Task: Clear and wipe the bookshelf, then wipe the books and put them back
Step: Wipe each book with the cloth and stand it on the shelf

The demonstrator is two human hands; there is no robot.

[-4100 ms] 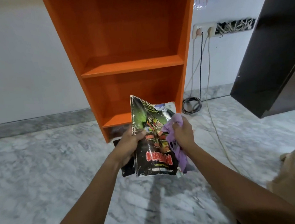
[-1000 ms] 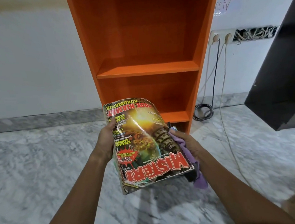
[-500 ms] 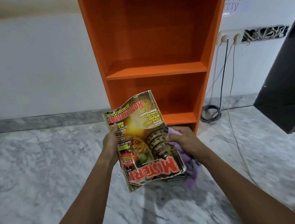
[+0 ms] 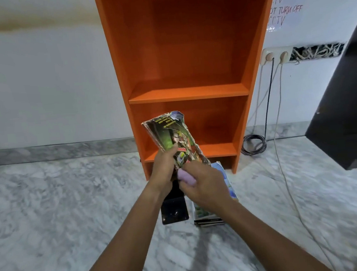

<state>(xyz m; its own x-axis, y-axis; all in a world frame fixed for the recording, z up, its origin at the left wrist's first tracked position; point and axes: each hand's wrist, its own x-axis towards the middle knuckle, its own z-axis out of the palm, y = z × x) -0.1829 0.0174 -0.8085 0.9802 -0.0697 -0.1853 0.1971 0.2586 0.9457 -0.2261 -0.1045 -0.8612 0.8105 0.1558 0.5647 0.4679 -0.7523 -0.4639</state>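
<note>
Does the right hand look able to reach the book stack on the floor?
Probably yes: the book stack lies right under the right hand, nothing between, though that hand grips a purple cloth.

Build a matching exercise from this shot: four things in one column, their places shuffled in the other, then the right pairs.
Things
1. magazine
2. purple cloth
3. black cable coil
4. stack of books

Places
A. on the floor, partly hidden behind the right hand
B. coiled on the floor beside the bookshelf
C. gripped by the left hand
D. bunched in the right hand's fingers

Pairs: 1-C, 2-D, 3-B, 4-A
</note>
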